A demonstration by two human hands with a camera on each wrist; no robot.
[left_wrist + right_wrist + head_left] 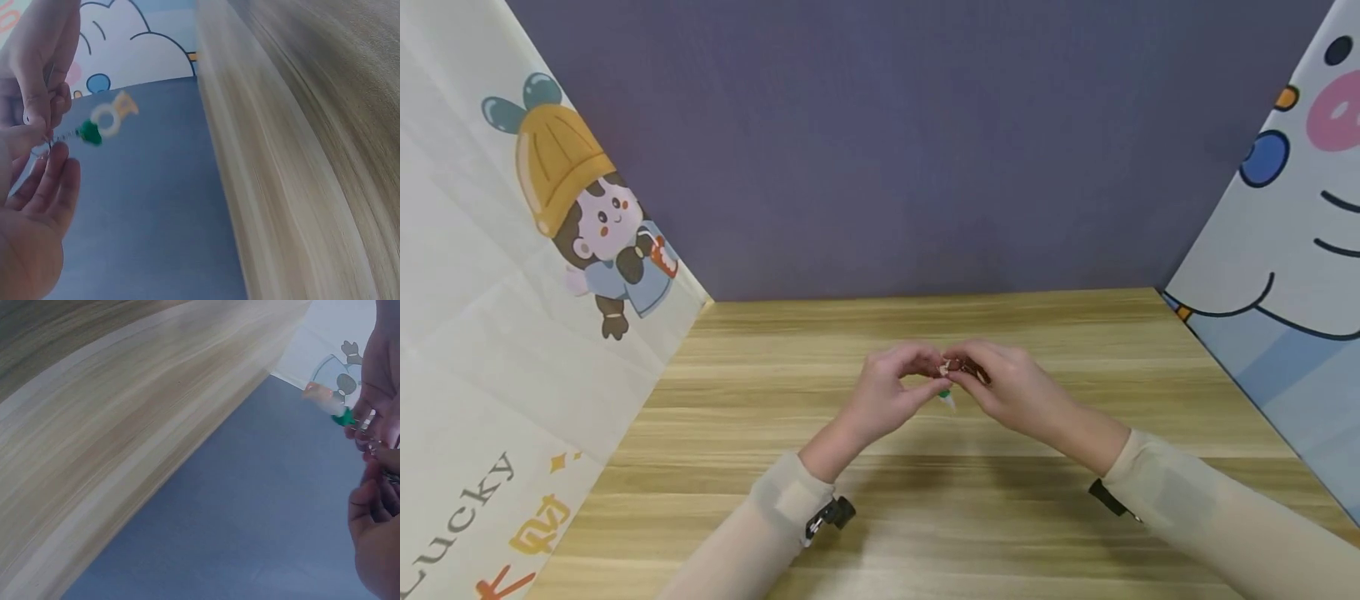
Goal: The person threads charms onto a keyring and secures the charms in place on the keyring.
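Observation:
Above the wooden table, my left hand (891,387) and right hand (1011,387) meet fingertip to fingertip. Between them they pinch a keychain. Its charm (947,398) hangs below the fingers, green at the top and pale below. In the left wrist view, a short metal chain (65,135) joins the green part (90,132) to a white ring shape and an orange end, slightly blurred. A thin metal ring (40,149) shows at the fingertips. More small metal (391,477) shows at the right hand's fingers; the fingers hide most of it.
The wood-grain table (760,383) spreads beneath both hands. A dark blue-grey panel (925,150) stands behind it, with printed cartoon panels (467,250) on the left and right sides. Small black devices (831,515) sit at both wrists.

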